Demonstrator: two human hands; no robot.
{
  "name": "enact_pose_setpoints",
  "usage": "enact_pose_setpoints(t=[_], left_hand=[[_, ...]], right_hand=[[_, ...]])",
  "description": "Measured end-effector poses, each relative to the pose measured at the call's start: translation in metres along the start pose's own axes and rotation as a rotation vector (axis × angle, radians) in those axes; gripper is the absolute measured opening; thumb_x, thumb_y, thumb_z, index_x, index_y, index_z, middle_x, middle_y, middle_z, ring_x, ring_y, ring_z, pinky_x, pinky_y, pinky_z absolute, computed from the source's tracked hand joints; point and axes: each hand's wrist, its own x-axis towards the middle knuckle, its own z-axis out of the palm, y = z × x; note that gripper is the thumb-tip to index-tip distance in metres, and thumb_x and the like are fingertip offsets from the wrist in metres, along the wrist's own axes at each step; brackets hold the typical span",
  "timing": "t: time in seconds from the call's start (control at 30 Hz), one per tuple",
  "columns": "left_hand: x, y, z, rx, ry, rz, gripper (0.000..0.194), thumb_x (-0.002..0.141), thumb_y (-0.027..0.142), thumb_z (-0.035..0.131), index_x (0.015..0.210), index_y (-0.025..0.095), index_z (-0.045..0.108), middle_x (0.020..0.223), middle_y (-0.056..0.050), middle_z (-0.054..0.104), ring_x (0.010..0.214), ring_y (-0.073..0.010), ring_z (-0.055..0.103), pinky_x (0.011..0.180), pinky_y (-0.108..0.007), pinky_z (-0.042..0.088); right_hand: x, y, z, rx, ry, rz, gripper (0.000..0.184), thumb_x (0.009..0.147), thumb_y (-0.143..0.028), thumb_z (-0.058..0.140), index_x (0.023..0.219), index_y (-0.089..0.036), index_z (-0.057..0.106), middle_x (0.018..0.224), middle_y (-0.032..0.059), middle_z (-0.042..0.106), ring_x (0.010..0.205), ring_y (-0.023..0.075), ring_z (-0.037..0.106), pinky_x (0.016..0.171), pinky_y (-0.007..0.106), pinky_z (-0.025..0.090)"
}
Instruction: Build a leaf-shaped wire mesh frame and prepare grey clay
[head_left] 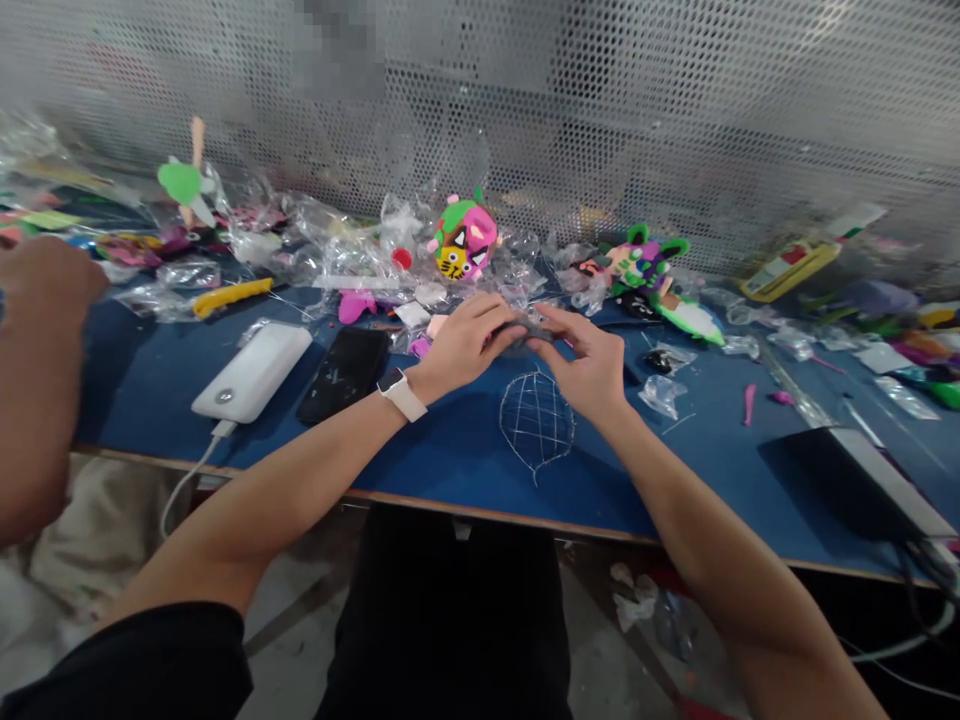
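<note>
Between my two hands is a small grey piece that looks like modelling clay [531,330]. My left hand [466,345], with a watch on its wrist, pinches one end between thumb and fingers. From the other side, my right hand [589,362] pinches the piece the same way. My fingers cover much of it. Just below them a leaf-shaped wire frame [537,422] with a crossed wire grid lies on the blue table [442,450], its pointed tip toward me. Behind my hands sits a round clay figure with a cat-like face [463,240].
Left of my hands lie a black phone [345,372], a white power bank [253,372] with a cable, and a yellow tool [232,298]. Another person's arm [37,380] reaches in at far left. Plastic wrappers and clay figures line the perforated metal panel [555,110]. A dark box-like object [855,490] stands right.
</note>
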Motion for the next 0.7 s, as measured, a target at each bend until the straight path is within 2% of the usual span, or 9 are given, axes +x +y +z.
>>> enact_pose_setpoints(t=[0.17,0.27,0.33,0.43,0.53,0.7], left_hand=[[0.001,0.002,0.002,0.007,0.010,-0.071,0.039,0.117,0.043,0.045,0.087,0.021,0.057,0.087,-0.005,0.063,0.085,-0.0196,0.060,0.078,-0.034,0.050],[0.003,0.002,-0.001,0.017,0.088,-0.111,0.042,0.117,0.047,0.045,0.086,0.022,0.057,0.087,-0.005,0.063,0.084,-0.0193,0.060,0.077,-0.034,0.049],[0.004,0.003,-0.004,-0.002,0.132,-0.169,0.042,0.117,0.049,0.044,0.087,0.022,0.057,0.088,-0.005,0.064,0.085,-0.0188,0.061,0.077,-0.033,0.050],[0.005,0.002,-0.005,-0.048,0.122,-0.187,0.046,0.115,0.057,0.046,0.086,0.022,0.057,0.085,-0.004,0.063,0.084,-0.0188,0.060,0.077,-0.034,0.050],[0.004,0.002,-0.003,-0.110,0.095,-0.172,0.046,0.109,0.061,0.057,0.086,0.022,0.059,0.086,-0.003,0.064,0.083,-0.0188,0.060,0.077,-0.034,0.050],[0.003,0.003,-0.001,-0.155,0.041,-0.197,0.035,0.107,0.047,0.067,0.085,0.022,0.061,0.083,-0.002,0.066,0.080,-0.0178,0.060,0.076,-0.033,0.050]], right_hand=[[-0.004,-0.002,0.006,0.070,0.039,0.085,0.046,0.090,-0.031,0.085,0.136,-0.035,0.078,0.102,-0.0002,0.087,0.085,0.0216,0.081,0.086,0.044,0.071],[-0.004,-0.002,0.010,0.163,0.082,0.113,0.054,0.091,-0.034,0.085,0.143,-0.033,0.073,0.108,0.0020,0.087,0.085,0.0205,0.081,0.084,0.042,0.072],[-0.003,0.000,0.012,0.207,0.098,0.109,0.041,0.091,-0.034,0.085,0.131,-0.032,0.079,0.109,0.0022,0.086,0.088,0.0201,0.081,0.085,0.041,0.071],[0.000,0.004,0.010,0.227,0.130,0.105,0.018,0.090,-0.032,0.086,0.108,-0.030,0.085,0.098,0.0004,0.085,0.089,0.0197,0.080,0.086,0.039,0.069],[0.002,0.006,0.007,0.239,0.149,0.112,0.015,0.091,-0.032,0.084,0.106,-0.029,0.085,0.098,0.0002,0.084,0.088,0.0191,0.079,0.085,0.040,0.068],[0.003,0.007,0.005,0.236,0.106,0.136,0.011,0.088,-0.031,0.086,0.098,-0.027,0.085,0.096,0.0012,0.085,0.088,0.0209,0.081,0.085,0.041,0.068]])
